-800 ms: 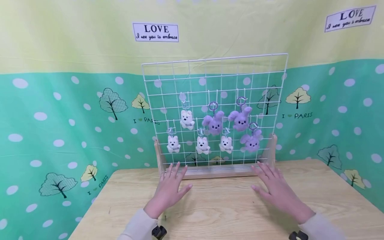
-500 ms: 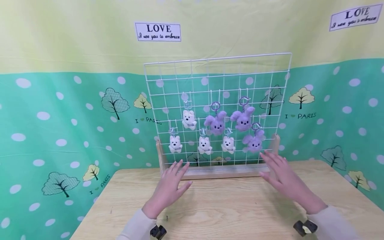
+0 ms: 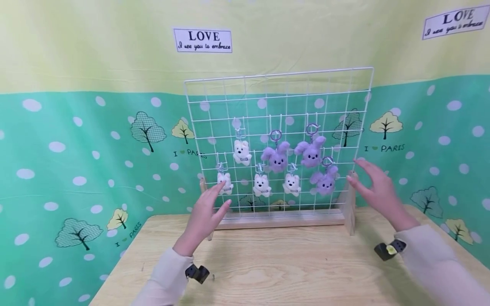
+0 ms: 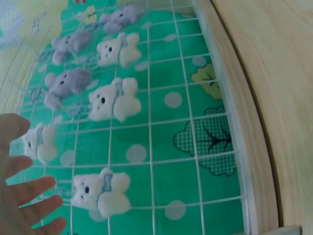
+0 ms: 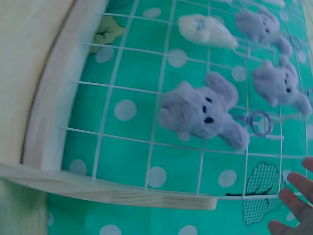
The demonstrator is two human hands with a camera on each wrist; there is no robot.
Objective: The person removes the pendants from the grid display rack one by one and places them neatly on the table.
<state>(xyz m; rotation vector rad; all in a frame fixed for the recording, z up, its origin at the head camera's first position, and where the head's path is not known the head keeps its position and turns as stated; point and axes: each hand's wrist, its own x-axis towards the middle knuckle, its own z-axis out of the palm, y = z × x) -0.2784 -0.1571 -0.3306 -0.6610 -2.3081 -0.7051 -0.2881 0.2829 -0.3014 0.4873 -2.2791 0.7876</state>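
A white wire grid rack (image 3: 279,75) stands on the table with plush keychains on its hooks. My left hand (image 3: 202,216) is raised at its lower left, fingers spread and holding nothing; its fingertips overlap the lower-left white plush dog keychain (image 3: 226,185) in the head view. In the left wrist view, that white dog (image 4: 105,192) hangs beside the fingers (image 4: 44,210). My right hand (image 3: 379,192) is beside the rack's right edge, fingers extended and nothing in them. Nearest it hangs the lowest purple plush bunny keychain (image 3: 325,182), which the right wrist view also shows (image 5: 198,111).
Two more purple bunnies (image 3: 276,158) and several more white dogs (image 3: 262,185) hang on the grid. Wooden feet (image 3: 349,208) and a wooden bar (image 3: 279,220) carry the rack on the wooden table (image 3: 275,263). A patterned green and yellow curtain (image 3: 76,178) hangs behind.
Both hands have risen from low in front of the rack's base. The right hand moved up and right to the rack's edge, the left hand up and slightly left. The keychains hang as before.
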